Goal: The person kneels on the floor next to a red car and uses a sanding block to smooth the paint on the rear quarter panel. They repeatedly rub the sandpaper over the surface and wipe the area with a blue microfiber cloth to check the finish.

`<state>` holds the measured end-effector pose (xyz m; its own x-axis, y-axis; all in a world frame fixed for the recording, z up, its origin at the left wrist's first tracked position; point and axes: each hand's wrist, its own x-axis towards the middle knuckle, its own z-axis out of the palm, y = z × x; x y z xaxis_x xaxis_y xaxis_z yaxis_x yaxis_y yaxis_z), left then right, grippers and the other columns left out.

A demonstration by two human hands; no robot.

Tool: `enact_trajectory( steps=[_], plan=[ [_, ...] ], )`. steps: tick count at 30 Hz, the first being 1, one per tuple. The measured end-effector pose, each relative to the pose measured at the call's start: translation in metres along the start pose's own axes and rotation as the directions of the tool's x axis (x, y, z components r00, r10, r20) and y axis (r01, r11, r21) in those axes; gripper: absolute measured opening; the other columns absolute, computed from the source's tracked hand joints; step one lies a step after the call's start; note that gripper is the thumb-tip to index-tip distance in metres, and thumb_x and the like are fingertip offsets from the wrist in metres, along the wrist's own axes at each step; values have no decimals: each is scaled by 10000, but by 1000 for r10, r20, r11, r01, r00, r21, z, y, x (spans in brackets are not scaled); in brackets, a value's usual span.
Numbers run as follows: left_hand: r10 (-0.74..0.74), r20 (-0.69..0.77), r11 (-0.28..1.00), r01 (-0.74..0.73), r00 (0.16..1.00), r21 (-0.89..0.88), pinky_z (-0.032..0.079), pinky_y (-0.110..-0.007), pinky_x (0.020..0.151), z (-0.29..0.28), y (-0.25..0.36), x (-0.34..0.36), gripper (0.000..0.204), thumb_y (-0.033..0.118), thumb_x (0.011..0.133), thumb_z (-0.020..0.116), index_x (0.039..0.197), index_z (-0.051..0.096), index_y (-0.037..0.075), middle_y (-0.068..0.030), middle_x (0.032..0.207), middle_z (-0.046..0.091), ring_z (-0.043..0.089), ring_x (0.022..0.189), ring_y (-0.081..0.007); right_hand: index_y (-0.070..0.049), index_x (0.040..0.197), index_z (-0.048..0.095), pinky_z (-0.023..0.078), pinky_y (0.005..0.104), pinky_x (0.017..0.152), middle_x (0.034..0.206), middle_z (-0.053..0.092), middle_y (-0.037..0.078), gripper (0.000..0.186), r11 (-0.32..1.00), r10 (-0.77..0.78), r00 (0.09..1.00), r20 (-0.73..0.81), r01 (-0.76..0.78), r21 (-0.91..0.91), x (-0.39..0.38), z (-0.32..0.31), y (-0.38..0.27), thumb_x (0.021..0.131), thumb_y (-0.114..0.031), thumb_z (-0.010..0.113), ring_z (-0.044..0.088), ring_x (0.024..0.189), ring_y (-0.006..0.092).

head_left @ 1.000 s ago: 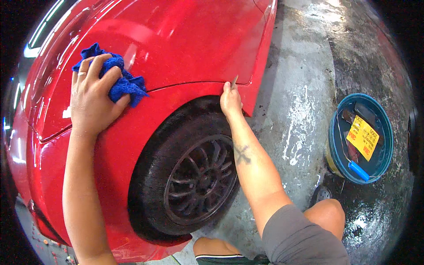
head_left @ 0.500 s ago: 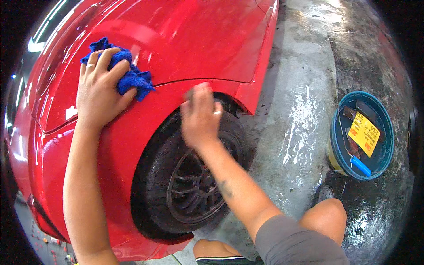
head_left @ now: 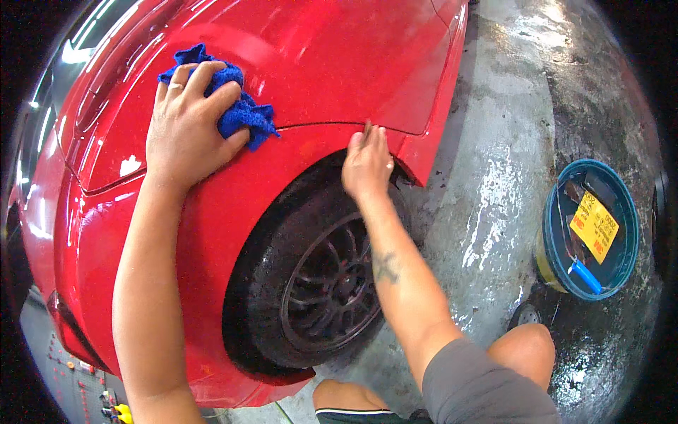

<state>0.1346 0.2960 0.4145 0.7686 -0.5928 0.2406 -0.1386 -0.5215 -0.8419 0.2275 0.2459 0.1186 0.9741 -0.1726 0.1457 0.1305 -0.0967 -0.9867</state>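
Observation:
My left hand presses a crumpled blue microfibre cloth against the red car panel, fingers curled over it. My right hand is closed at the top edge of the wheel arch, just below the panel seam. Between its thumb and fingers shows the edge of a small thin brown piece; most of it is hidden by the hand. Beneath the right wrist sits the black tyre with its dark multi-spoke rim.
A blue-green bucket stands on the wet concrete floor to the right. In it lie a yellow paper sheet and a tool with a blue handle. My bent knee is near the bucket. A dark pegboard shows at lower left.
My right hand has moved right and slightly down relative to the picture, along the arch toward its right end. My left hand stays on the cloth; the whole view has shifted a little.

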Motion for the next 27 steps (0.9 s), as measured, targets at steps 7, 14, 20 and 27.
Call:
enact_trajectory(
  steps=[7, 14, 20, 27],
  plan=[
    [7, -3, 999, -7, 1000, 35, 466, -540, 1107, -3, -8, -8, 424, 304, 692, 857, 1063, 720, 151, -102, 1395, 635, 571, 1317, -380, 34, 1580, 410, 329, 604, 1226, 1629, 441, 314, 679, 956, -294, 955, 41, 292, 36, -39, 6, -17, 1060, -357, 607, 385, 1563, 433],
    [0, -9, 1000, 0, 1000, 16, 469, -529, 1112, 1, -4, -4, 448, 303, 701, 868, 1110, 742, 172, -88, 1393, 635, 568, 1325, -375, 124, 1514, 493, 331, 519, 1275, 1587, 490, 347, 623, 960, 15, 996, -90, 11, 279, 32, 16, 75, 1171, -379, 361, 447, 1506, 479],
    [6, 0, 999, -6, 1000, 31, 463, -529, 1123, 2, -5, -5, 450, 302, 699, 878, 1109, 740, 178, -78, 1387, 640, 569, 1336, -370, 116, 1524, 460, 345, 554, 1249, 1573, 488, 354, 587, 976, -144, 987, -67, 152, 155, -33, 14, 4, 1112, -299, 511, 437, 1498, 502],
    [-3, 27, 1000, 2, 1000, 14, 466, -523, 1122, 0, -3, -5, 444, 306, 704, 883, 1110, 743, 190, -67, 1396, 630, 567, 1341, -367, 100, 1550, 440, 296, 616, 1265, 1646, 429, 332, 657, 918, -386, 918, -91, 374, -132, -64, 9, -4, 1046, -285, 612, 388, 1559, 472]
  ],
)
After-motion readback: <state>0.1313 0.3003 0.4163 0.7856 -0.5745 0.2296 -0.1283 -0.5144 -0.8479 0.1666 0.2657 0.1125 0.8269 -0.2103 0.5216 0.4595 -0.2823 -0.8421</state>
